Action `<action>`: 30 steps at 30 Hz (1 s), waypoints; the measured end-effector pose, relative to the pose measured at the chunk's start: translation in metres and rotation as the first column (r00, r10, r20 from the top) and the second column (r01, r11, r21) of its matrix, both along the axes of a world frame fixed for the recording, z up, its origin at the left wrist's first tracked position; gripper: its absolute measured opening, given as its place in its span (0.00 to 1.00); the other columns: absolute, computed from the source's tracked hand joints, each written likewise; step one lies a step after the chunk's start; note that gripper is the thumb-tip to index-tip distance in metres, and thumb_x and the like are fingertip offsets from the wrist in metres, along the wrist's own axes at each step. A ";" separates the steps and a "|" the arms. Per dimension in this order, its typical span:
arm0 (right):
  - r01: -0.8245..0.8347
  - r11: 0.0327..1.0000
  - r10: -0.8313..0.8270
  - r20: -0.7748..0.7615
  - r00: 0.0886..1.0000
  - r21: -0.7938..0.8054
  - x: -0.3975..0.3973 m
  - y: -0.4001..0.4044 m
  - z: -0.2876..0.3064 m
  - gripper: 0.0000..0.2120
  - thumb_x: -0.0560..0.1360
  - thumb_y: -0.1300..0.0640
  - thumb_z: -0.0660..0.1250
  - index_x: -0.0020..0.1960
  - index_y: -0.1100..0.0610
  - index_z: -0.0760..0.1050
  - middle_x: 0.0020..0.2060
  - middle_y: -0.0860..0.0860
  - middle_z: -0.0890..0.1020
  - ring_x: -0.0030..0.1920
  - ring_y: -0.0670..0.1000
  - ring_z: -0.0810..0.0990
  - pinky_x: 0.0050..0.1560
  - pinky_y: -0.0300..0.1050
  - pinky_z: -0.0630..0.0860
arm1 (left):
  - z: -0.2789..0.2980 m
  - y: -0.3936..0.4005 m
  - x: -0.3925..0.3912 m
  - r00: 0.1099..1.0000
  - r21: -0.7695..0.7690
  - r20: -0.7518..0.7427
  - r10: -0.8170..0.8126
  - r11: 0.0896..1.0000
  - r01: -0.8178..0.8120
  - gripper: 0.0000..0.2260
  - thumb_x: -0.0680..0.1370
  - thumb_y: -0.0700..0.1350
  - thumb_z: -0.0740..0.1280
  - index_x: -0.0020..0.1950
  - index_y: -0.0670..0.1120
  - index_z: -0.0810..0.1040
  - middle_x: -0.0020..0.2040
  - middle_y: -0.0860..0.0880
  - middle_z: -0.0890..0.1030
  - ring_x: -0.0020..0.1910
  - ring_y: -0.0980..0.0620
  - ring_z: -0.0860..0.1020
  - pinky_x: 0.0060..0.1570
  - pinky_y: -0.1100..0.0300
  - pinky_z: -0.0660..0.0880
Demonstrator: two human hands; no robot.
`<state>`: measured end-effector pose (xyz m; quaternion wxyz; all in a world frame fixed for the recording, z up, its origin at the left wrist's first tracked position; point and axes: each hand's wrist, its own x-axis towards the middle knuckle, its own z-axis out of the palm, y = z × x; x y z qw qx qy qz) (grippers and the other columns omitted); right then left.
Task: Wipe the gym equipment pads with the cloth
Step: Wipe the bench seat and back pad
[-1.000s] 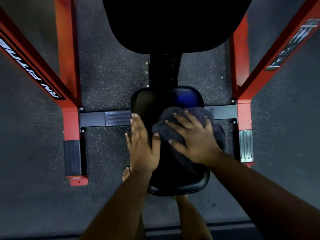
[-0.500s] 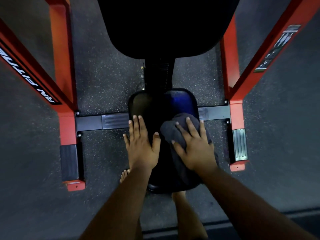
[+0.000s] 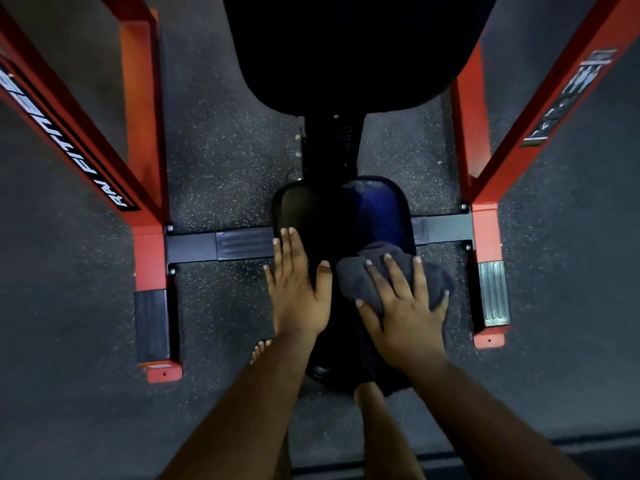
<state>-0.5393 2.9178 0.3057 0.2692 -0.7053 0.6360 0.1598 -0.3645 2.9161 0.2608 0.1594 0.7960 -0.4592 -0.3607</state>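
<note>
From the head camera, looking straight down, a small black glossy seat pad (image 3: 311, 209) sits at the centre of a red steel machine frame (image 3: 145, 140), with a larger black back pad (image 3: 346, 53) above it at the top of the view. The left hand (image 3: 298, 292) lies flat on the left side of the seat pad, fingers straight and together, holding nothing. The right hand (image 3: 405, 313) presses a bunched dark grey cloth (image 3: 360, 282) onto the right part of the seat pad, fingers spread over the fabric and slightly bent; the cloth spills a little past the pad's right edge. A black crossbar (image 3: 221, 244) runs beneath the seat, over speckled dark rubber flooring (image 3: 225, 161). Bare toes (image 3: 259, 348) show beside the left wrist.
</note>
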 end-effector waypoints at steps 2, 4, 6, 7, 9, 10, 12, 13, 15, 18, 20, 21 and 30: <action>-0.042 0.998 0.041 -0.020 0.999 -0.047 0.020 -0.044 -0.021 0.30 0.80 0.34 0.49 0.81 0.36 0.49 0.83 0.40 0.50 0.82 0.55 0.39 0.71 0.81 0.46 | -0.003 0.002 0.000 1.000 -0.032 -0.022 0.019 0.999 -0.020 0.37 0.77 0.63 0.44 0.84 0.48 0.44 0.84 0.51 0.45 0.83 0.54 0.42 0.80 0.43 0.43; -0.046 0.995 0.045 -0.016 0.999 -0.084 0.056 -0.102 -0.048 0.29 0.81 0.36 0.50 0.81 0.39 0.52 0.83 0.43 0.53 0.83 0.58 0.42 0.71 0.82 0.44 | -0.005 0.005 -0.001 0.997 -0.075 -0.059 0.055 0.995 -0.060 0.36 0.78 0.63 0.44 0.84 0.50 0.44 0.84 0.53 0.44 0.82 0.56 0.41 0.80 0.45 0.41; -0.056 0.995 0.056 0.003 0.998 -0.084 0.094 -0.147 -0.063 0.30 0.81 0.37 0.51 0.81 0.41 0.55 0.82 0.45 0.55 0.82 0.60 0.46 0.71 0.81 0.43 | -0.003 0.005 0.000 0.986 -0.149 -0.120 0.119 0.979 -0.136 0.34 0.79 0.62 0.46 0.84 0.51 0.45 0.84 0.54 0.44 0.82 0.58 0.40 0.80 0.47 0.39; -0.083 0.994 0.084 0.011 0.996 -0.077 0.109 -0.150 -0.070 0.30 0.80 0.37 0.52 0.81 0.42 0.56 0.82 0.45 0.56 0.82 0.60 0.48 0.71 0.81 0.43 | -0.004 0.013 0.002 0.974 -0.188 -0.161 0.159 0.964 -0.189 0.33 0.80 0.60 0.47 0.84 0.51 0.46 0.84 0.54 0.44 0.82 0.59 0.40 0.79 0.47 0.38; -0.180 0.981 0.182 0.024 0.983 -0.072 0.118 -0.147 -0.070 0.31 0.79 0.37 0.53 0.81 0.41 0.56 0.82 0.43 0.57 0.82 0.58 0.49 0.73 0.79 0.43 | -0.006 0.015 0.005 0.924 -0.265 -0.292 0.248 0.907 -0.327 0.32 0.81 0.57 0.49 0.84 0.50 0.49 0.84 0.54 0.45 0.82 0.59 0.43 0.80 0.46 0.38; -0.226 0.971 0.230 0.046 0.972 -0.071 0.117 -0.136 -0.065 0.31 0.78 0.36 0.53 0.81 0.39 0.55 0.82 0.42 0.57 0.82 0.56 0.49 0.74 0.77 0.44 | -0.006 0.016 0.009 0.880 -0.275 -0.362 0.309 0.866 -0.417 0.31 0.80 0.55 0.50 0.83 0.51 0.50 0.84 0.53 0.47 0.82 0.59 0.45 0.80 0.45 0.39; -0.332 0.940 0.338 0.087 0.937 -0.080 0.105 -0.094 -0.043 0.33 0.76 0.35 0.50 0.80 0.37 0.56 0.81 0.40 0.57 0.82 0.54 0.49 0.75 0.75 0.45 | -0.002 0.023 0.021 0.760 -0.244 -0.493 0.423 0.771 -0.588 0.30 0.78 0.55 0.51 0.80 0.54 0.55 0.84 0.51 0.52 0.82 0.58 0.50 0.81 0.44 0.46; -0.384 0.919 0.392 0.111 0.913 -0.086 0.100 -0.069 -0.032 0.34 0.74 0.35 0.48 0.80 0.37 0.58 0.81 0.40 0.58 0.82 0.54 0.51 0.75 0.75 0.46 | -0.001 0.026 0.030 0.700 -0.194 -0.537 0.472 0.738 -0.646 0.30 0.76 0.56 0.52 0.79 0.54 0.58 0.83 0.50 0.55 0.82 0.57 0.53 0.81 0.46 0.49; -0.486 0.866 0.499 0.168 0.850 -0.117 0.087 -0.011 -0.007 0.34 0.72 0.35 0.48 0.77 0.40 0.66 0.80 0.43 0.63 0.81 0.56 0.55 0.74 0.76 0.50 | 0.006 0.036 0.048 0.638 -0.063 -0.574 0.513 0.750 -0.659 0.32 0.75 0.59 0.54 0.79 0.52 0.61 0.82 0.51 0.58 0.81 0.58 0.56 0.81 0.50 0.51; -0.613 0.761 0.647 0.183 0.740 -0.210 0.050 0.050 0.008 0.30 0.75 0.35 0.58 0.74 0.42 0.69 0.78 0.46 0.67 0.80 0.57 0.58 0.74 0.75 0.53 | 0.013 0.057 0.053 0.752 0.058 -0.509 0.419 0.889 -0.455 0.34 0.76 0.60 0.54 0.82 0.50 0.58 0.83 0.52 0.55 0.81 0.59 0.53 0.82 0.50 0.50; -0.653 0.723 0.689 0.164 0.706 -0.224 0.014 0.058 0.010 0.34 0.73 0.34 0.63 0.77 0.41 0.65 0.79 0.47 0.66 0.80 0.57 0.60 0.74 0.72 0.55 | 0.023 0.069 0.038 0.873 0.040 -0.418 0.251 0.965 -0.259 0.37 0.77 0.64 0.53 0.83 0.49 0.56 0.84 0.51 0.51 0.81 0.58 0.50 0.82 0.49 0.48; -0.658 0.718 0.693 0.134 0.709 -0.227 -0.004 0.057 0.010 0.36 0.72 0.33 0.64 0.78 0.41 0.63 0.78 0.48 0.67 0.79 0.58 0.62 0.73 0.72 0.58 | 0.026 0.075 0.028 0.922 0.023 -0.358 0.152 0.988 -0.153 0.38 0.76 0.66 0.51 0.83 0.49 0.55 0.84 0.52 0.50 0.82 0.57 0.49 0.82 0.48 0.46; 0.018 1.000 -0.019 0.119 0.993 0.006 -0.057 0.019 0.100 0.28 0.80 0.37 0.61 0.76 0.48 0.67 0.67 0.57 0.72 0.66 0.64 0.72 0.62 0.62 0.76 | 0.131 0.090 -0.013 0.954 0.226 -0.241 -0.177 0.946 0.232 0.36 0.81 0.67 0.53 0.84 0.52 0.45 0.84 0.54 0.42 0.83 0.53 0.43 0.80 0.42 0.43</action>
